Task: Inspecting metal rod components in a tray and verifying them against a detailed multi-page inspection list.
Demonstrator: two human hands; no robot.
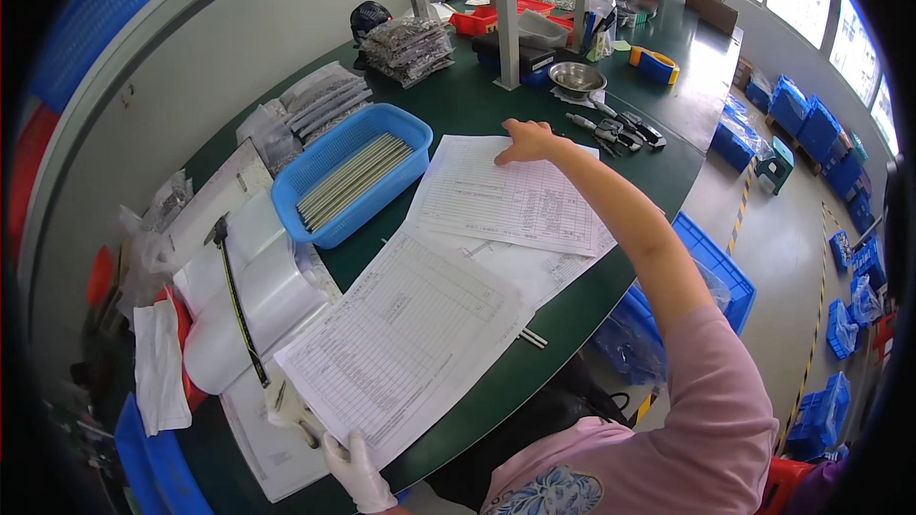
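Note:
My right hand point(528, 141) reaches far out over the green table and presses on the top edge of a printed sheet with a table of rows point(506, 195). My left hand point(358, 470), in a white glove, pinches the near corner of a larger printed sheet point(405, 339) that lies nearer to me. A third sheet point(544, 267) shows between the two. My right arm wears a pink sleeve.
A blue basket of long grey strips point(351, 172) stands left of the papers. White rolled sheets and a tape measure point(239, 296) lie at the left. A steel bowl point(576, 77) and hand tools point(620, 129) sit beyond. Another person sits at the far end. Blue crates point(716, 267) stand on the floor.

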